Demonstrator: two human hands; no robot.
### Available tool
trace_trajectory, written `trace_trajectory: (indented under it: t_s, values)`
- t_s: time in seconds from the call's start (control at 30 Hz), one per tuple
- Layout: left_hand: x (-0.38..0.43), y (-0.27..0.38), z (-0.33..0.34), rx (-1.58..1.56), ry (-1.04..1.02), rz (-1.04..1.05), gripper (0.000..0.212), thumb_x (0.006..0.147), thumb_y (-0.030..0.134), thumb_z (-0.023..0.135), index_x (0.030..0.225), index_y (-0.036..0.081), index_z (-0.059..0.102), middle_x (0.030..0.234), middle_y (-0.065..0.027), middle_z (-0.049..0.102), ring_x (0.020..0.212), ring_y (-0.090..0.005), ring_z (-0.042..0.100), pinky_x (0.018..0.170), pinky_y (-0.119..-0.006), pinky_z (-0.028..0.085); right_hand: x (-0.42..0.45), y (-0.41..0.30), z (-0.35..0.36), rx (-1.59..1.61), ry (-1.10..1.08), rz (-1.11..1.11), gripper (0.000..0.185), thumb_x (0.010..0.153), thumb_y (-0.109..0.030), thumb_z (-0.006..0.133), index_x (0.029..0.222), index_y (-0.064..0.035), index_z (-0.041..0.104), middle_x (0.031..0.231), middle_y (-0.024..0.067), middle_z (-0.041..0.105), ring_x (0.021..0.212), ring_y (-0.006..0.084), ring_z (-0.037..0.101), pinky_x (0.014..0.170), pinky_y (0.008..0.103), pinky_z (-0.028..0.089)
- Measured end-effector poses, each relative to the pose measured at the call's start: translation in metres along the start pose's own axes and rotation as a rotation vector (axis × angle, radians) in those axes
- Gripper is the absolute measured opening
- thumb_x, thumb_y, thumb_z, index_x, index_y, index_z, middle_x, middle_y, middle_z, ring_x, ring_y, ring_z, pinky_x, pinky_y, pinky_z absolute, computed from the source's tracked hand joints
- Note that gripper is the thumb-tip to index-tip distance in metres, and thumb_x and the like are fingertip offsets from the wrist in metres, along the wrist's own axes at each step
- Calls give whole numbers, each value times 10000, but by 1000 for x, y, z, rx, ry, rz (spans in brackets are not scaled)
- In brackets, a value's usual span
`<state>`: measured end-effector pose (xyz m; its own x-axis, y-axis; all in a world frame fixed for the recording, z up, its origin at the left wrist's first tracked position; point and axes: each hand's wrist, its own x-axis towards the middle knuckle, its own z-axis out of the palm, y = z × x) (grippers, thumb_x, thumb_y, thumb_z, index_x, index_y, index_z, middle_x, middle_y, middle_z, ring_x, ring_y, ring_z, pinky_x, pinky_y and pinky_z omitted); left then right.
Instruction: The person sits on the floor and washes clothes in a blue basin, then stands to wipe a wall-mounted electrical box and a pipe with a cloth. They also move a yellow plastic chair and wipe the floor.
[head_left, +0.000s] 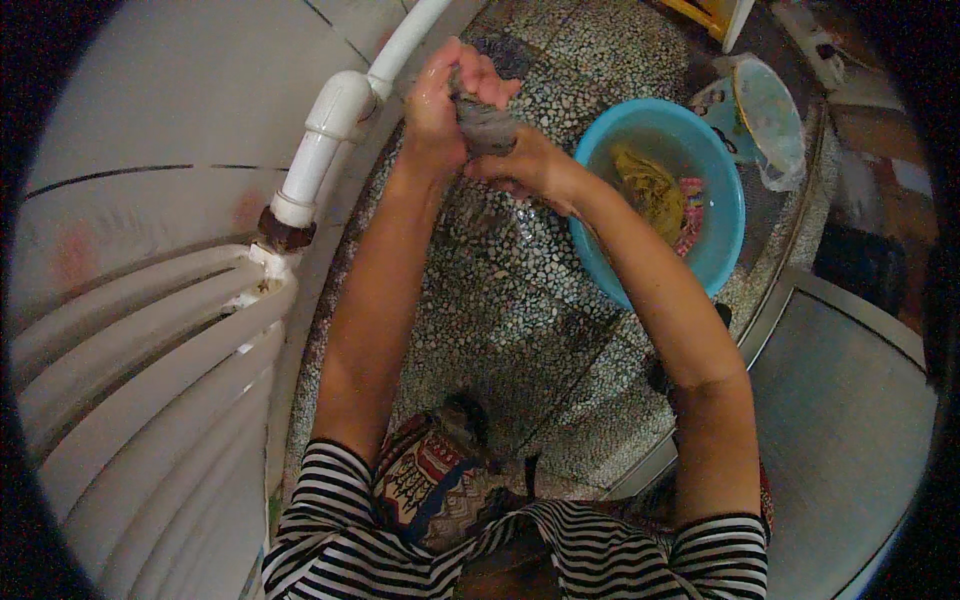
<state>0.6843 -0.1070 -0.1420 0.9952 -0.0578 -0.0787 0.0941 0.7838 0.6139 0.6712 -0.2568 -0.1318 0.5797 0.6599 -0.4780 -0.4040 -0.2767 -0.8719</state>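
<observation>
A grey, wet-looking cloth (487, 129) is between my two hands, above the speckled floor. My left hand (442, 112) cups it from the left, fingers curled over towards the right. From the other side my right hand (529, 161) grips its lower end, the thumb pointing left. Motion blur and the fingers hide much of the cloth's shape. Right of my hands stands a blue plastic basin (731, 225) with water in it. Inside lie a yellowish-brown cloth (649, 187) and a pink patterned piece (691, 214). My right forearm crosses the basin's near left rim.
A white radiator (150, 337) and its white pipe (337, 112) run along the wall at left. A bucket or bin with a plastic liner (772, 112) stands beyond the basin. At right is a metal-framed panel (847, 420). The terrazzo floor (510, 300) looks wet in places.
</observation>
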Motion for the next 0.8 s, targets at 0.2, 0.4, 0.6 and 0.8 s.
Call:
trace_trajectory:
  t_s: [0.2, 0.4, 0.6, 0.8]
  values:
    - [-4, 43, 19, 292, 150, 93, 306, 964, 373, 494, 813, 107, 477, 645, -36, 535, 627, -175, 532, 716, -383, 491, 0, -26, -7, 620, -34, 8, 528, 929, -461, 537, 1299, -84, 527, 1216, 94, 618, 1085, 266, 617, 791, 377, 520]
    - [-8, 34, 26, 855, 313, -96, 337, 920, 404, 583, 816, 85, 555, 671, -40, 579, 605, -147, 520, 596, -295, 429, 14, 52, 12, -540, 548, -233, 497, 858, -391, 638, 1257, -99, 598, 1350, 209, 515, 1247, 356, 496, 994, 450, 445]
    - [-11, -29, -18, 1276, -34, -139, 406, 895, 401, 622, 960, 1, 652, 773, -95, 643, 696, -198, 594, 618, -359, 465, -49, -7, -14, -1368, 405, -100, 477, 839, -350, 673, 1253, -125, 600, 1403, 166, 472, 1247, 367, 488, 1042, 459, 409]
    - [-31, -69, 47, 1329, -85, -717, 372, 878, 314, 654, 981, -43, 641, 804, -125, 654, 672, -224, 610, 594, -391, 479, -158, -56, -101, -1207, 519, -66, 448, 865, -348, 648, 1200, -52, 611, 1347, 202, 504, 1197, 358, 528, 1002, 449, 434]
